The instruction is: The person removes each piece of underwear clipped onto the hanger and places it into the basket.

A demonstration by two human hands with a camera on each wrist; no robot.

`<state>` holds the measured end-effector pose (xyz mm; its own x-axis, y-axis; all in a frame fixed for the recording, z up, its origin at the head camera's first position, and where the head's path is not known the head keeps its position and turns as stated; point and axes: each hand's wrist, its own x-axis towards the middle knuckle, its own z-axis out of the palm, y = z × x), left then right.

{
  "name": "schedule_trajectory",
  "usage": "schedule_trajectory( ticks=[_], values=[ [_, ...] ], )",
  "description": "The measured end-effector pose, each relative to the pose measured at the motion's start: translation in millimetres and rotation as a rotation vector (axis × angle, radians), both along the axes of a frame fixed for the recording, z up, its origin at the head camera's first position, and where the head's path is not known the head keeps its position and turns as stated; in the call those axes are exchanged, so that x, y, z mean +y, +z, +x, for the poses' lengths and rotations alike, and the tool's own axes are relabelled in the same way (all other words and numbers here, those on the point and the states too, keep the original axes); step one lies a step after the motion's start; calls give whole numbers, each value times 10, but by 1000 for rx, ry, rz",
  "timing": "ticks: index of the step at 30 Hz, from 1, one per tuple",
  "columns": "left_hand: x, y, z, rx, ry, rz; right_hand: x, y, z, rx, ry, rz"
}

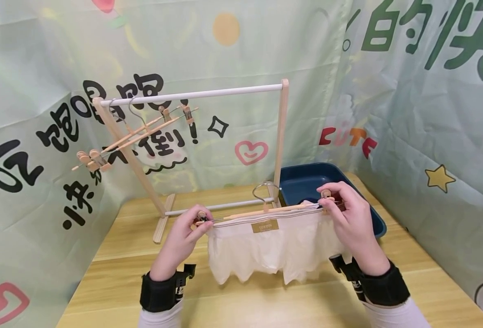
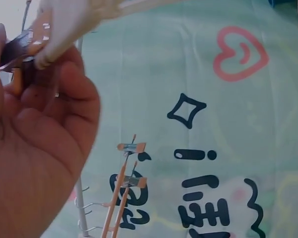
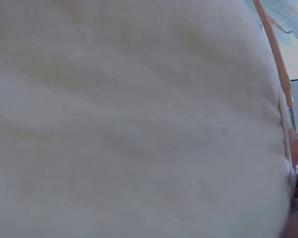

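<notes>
A white skirt-like garment (image 1: 261, 248) with a wavy lower edge and a gold label hangs along a wooden clip hanger (image 1: 241, 215) above the table. My left hand (image 1: 185, 230) pinches the clip (image 1: 201, 217) at the hanger's left end, by the garment's waistband corner. At the other end, my right hand (image 1: 349, 216) pinches the right clip (image 1: 327, 195). In the left wrist view, the left hand (image 2: 44, 129) curls round a clip and the cloth's edge. White cloth (image 3: 139, 124) fills most of the right wrist view, hiding nearly all of that hand.
A wooden rack with a white rail (image 1: 200, 94) stands behind on the wood-grain table (image 1: 114, 282). Two clip hangers (image 1: 143, 132) hang at the rail's left end. A dark blue tub (image 1: 307, 175) sits at the back right, with printed fabric walls around.
</notes>
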<state>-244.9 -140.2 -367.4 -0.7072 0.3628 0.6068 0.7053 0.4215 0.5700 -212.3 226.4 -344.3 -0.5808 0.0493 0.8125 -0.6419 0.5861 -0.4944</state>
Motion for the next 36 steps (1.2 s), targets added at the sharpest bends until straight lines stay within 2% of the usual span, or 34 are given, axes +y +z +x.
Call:
schedule_trajectory(
  ticks=[5, 10, 23, 31, 36],
  values=[
    [1, 32, 26, -51, 39, -68, -2, 2, 12, 18, -2, 18],
    [-2, 41, 33, -131, 59, -105, -9, 3, 21, 44, 11, 27],
    [-8, 17, -1, -244, 103, -121, -74, 9, 59, 73, 3, 95],
    [55, -26, -21, -305, 198, -204, -122, -12, 63, 78, 10, 121],
    [120, -14, 52, -266, 307, -252, -139, -25, 67, 55, 0, 138]
  ],
)
